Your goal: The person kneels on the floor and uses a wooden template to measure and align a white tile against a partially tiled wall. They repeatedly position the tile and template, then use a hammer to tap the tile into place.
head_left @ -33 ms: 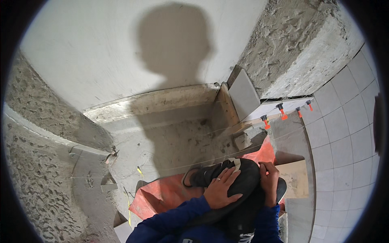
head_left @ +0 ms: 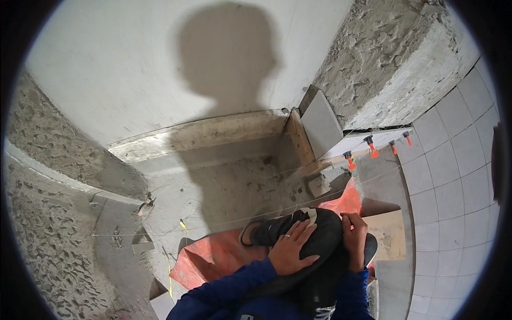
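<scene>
My left hand point(head_left: 290, 249) lies flat on the knee of my dark trousers point(head_left: 328, 242), its fingers spread and a ring on one of them. Beside the same knee, my right hand point(head_left: 355, 240) has its fingers curled in; whether anything small is between them is hidden. A red sheet point(head_left: 213, 258) is spread under and around my legs. Past my knees a thin string point(head_left: 298, 206) stretches across the floor. To the right of my right hand lies a flat beige board point(head_left: 392, 234).
Orange-and-black tile-levelling clips point(head_left: 370, 146) line a pale tile edge at right, beside an upright grey tile point(head_left: 320, 125). A tiled surface point(head_left: 448, 165) fills the far right. Ahead is a recessed cement floor point(head_left: 234, 186) with a ledge; rough mortar point(head_left: 48, 245) covers the left.
</scene>
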`<control>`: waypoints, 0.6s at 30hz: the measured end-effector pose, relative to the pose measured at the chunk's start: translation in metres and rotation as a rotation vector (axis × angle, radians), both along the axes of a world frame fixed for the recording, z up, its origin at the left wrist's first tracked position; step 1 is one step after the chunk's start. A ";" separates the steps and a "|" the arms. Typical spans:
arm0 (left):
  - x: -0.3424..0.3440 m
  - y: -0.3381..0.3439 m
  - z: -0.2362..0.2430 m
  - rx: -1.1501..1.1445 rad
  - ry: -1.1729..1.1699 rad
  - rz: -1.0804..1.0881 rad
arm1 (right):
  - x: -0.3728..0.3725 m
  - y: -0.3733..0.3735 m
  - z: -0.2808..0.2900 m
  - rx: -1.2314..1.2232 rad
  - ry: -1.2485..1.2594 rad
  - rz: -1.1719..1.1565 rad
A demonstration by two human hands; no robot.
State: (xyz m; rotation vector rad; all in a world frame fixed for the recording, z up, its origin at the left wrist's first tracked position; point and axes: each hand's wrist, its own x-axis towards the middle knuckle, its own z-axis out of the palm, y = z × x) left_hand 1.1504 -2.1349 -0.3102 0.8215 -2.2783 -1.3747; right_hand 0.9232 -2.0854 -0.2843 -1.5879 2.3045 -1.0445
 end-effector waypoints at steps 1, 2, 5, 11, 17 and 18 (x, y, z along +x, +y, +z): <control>0.000 -0.001 0.000 -0.019 -0.001 0.006 | 0.000 -0.001 -0.001 0.009 0.006 -0.001; 0.001 -0.001 0.001 0.006 -0.009 0.000 | -0.001 0.000 -0.001 0.012 0.010 -0.003; 0.001 -0.002 0.000 0.001 -0.019 0.009 | -0.004 0.001 -0.004 0.031 0.066 0.003; -0.002 -0.002 -0.006 -0.019 0.001 0.011 | -0.010 0.008 -0.010 0.031 0.058 0.000; -0.002 -0.004 -0.008 -0.065 0.014 0.034 | -0.020 0.014 -0.014 0.150 0.158 0.007; -0.001 -0.004 -0.008 -0.082 0.015 0.041 | -0.021 0.015 -0.015 0.164 0.178 0.001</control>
